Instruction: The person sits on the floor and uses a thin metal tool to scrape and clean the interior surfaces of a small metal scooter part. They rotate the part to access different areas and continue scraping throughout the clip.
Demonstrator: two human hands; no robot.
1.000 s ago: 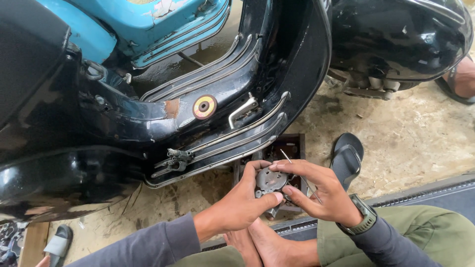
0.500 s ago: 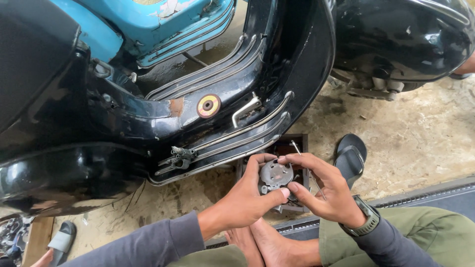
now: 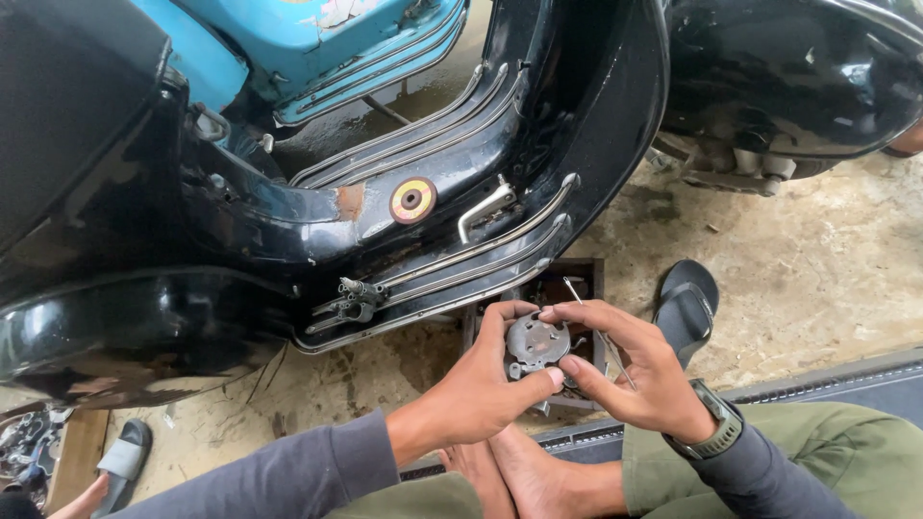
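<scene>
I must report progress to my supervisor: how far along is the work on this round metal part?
Done: the round metal part is off the black scooter, held between left hand and right hand over a small dark tray. In hand: fingers work its rim. Left: it is not mounted anywhere yet.

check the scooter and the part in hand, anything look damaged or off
Yes: a rust patch shows on the black scooter floor, beside the round yellow cap. The round metal part held by the left hand and right hand looks grimy.
</scene>
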